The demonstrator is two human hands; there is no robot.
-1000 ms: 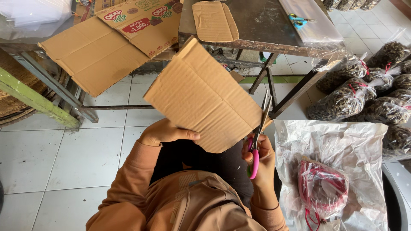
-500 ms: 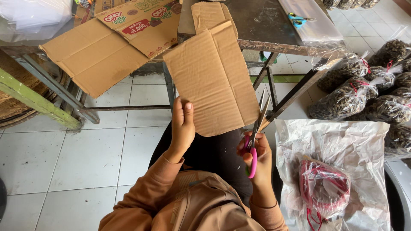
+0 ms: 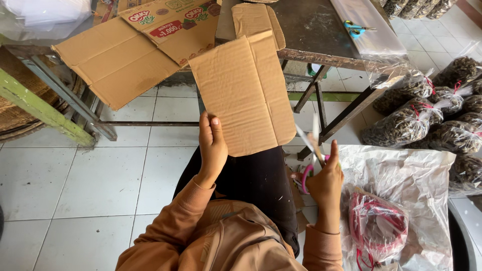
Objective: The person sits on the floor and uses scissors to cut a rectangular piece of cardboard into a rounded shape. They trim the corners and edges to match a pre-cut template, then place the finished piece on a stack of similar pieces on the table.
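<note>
The person's left hand [image 3: 212,145] pinches a trimmed cardboard piece [image 3: 243,93] by its lower left edge, thumb on the front, and holds it upright over the lap at about 12 o'clock from the body. The right hand [image 3: 325,178] is closed around pink-handled scissors [image 3: 311,150] at 3 o'clock from that piece, blades parted and clear of the card. Judging by its rounded lower right corner and otherwise whole outline, the piece looks partly shaped, with any further cuts not yet begun, while a larger flattened box [image 3: 125,55] lies uncut at 10 o'clock.
</note>
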